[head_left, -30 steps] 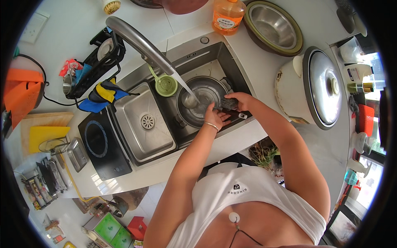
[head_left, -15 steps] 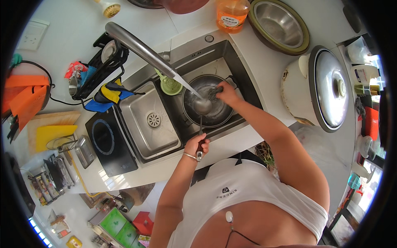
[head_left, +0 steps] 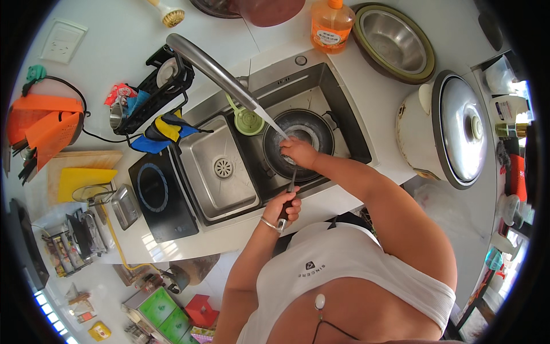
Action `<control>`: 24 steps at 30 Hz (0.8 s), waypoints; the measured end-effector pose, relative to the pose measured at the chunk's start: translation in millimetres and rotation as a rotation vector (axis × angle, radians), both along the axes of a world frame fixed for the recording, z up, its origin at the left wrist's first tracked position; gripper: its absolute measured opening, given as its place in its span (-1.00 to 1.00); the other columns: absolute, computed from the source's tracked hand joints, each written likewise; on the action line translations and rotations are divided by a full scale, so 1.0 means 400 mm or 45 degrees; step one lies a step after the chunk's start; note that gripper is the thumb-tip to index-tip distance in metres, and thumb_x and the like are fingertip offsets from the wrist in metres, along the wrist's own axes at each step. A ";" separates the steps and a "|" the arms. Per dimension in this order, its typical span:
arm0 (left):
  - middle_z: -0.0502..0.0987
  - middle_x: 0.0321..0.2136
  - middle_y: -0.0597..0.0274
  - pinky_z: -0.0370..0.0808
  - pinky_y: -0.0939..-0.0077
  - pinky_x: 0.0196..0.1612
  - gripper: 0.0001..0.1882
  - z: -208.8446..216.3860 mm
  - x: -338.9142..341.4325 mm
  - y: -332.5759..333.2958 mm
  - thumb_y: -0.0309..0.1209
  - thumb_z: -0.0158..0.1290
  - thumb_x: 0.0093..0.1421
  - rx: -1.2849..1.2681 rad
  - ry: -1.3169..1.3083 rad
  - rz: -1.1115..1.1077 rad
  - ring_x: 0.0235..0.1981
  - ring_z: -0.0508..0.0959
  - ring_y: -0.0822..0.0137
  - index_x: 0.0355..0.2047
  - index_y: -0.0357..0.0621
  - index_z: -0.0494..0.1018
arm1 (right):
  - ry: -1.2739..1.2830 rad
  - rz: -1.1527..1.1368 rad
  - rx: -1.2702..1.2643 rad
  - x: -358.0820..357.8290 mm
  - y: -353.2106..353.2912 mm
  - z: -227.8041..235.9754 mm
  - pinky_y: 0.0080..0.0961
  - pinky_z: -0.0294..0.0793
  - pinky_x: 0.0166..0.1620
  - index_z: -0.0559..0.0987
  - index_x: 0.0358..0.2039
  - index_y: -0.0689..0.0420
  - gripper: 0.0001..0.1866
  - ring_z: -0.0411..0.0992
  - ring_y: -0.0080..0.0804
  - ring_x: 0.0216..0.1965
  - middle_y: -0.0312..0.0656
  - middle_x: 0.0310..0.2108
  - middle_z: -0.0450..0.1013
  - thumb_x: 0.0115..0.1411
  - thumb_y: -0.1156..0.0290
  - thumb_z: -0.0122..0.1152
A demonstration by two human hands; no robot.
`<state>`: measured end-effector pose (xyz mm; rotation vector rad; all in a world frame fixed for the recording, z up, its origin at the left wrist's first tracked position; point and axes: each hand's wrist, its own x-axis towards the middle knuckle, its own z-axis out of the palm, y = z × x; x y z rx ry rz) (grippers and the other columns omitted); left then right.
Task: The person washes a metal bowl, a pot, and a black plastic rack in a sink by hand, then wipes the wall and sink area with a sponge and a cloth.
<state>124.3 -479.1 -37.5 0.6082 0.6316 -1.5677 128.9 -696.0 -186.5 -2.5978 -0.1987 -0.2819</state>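
Note:
My left hand (head_left: 283, 207) is closed around the dark handle of a metal ladle (head_left: 294, 179), near the sink's front edge. My right hand (head_left: 299, 153) presses its bent fingers onto the ladle's bowl, which they cover. A dark grey scouring pad showed in those fingers a moment ago; now the hand hides it. Beneath them a black two-handled pan (head_left: 324, 135) with wet, greyish insides sits in the right sink basin (head_left: 353, 150). Water runs from the faucet (head_left: 215, 67) down toward the right hand.
A green strainer (head_left: 248, 121) rests at the divider beside the left basin (head_left: 217, 195). Left of the sink lies a black induction cooktop (head_left: 163, 198). An orange soap bottle (head_left: 332, 28), nested bowls (head_left: 395, 40) and a big lidded pot (head_left: 421, 132) stand on the right.
My right hand has moved from the pan's right side left and down onto the ladle's bowl. The left hand keeps its grip on the ladle. The whole view has shifted slightly.

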 end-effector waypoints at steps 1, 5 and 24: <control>0.34 -0.50 0.28 0.23 0.66 -0.69 -0.73 0.001 0.003 0.001 -0.40 -0.06 0.25 0.006 -0.036 0.002 -0.67 0.28 0.54 -0.03 -0.05 0.38 | -0.001 0.051 -0.023 0.009 -0.009 0.008 -0.29 0.46 -0.14 0.55 -0.33 0.02 -0.81 0.36 -0.12 -0.09 -0.19 -0.23 0.40 0.00 0.42 0.06; 0.34 -0.50 0.29 0.21 0.66 -0.68 -0.73 0.001 0.032 0.023 -0.40 -0.06 0.24 0.009 -0.146 0.048 -0.66 0.27 0.53 -0.03 0.01 0.39 | 0.077 -0.247 -0.054 -0.006 -0.032 0.032 -0.25 0.45 -0.12 0.56 -0.33 0.02 -0.81 0.37 -0.12 -0.10 -0.20 -0.22 0.41 0.01 0.44 0.06; 0.35 -0.61 0.31 0.23 0.50 -0.73 -0.62 -0.002 0.008 -0.013 -0.45 0.02 0.18 0.262 -0.822 -0.389 -0.71 0.38 0.42 0.02 0.02 0.27 | 0.083 -0.730 0.506 -0.009 0.023 0.011 -0.17 0.38 -0.06 0.56 -0.37 0.13 -0.74 0.35 0.03 -0.09 0.02 -0.23 0.42 -0.16 0.54 0.28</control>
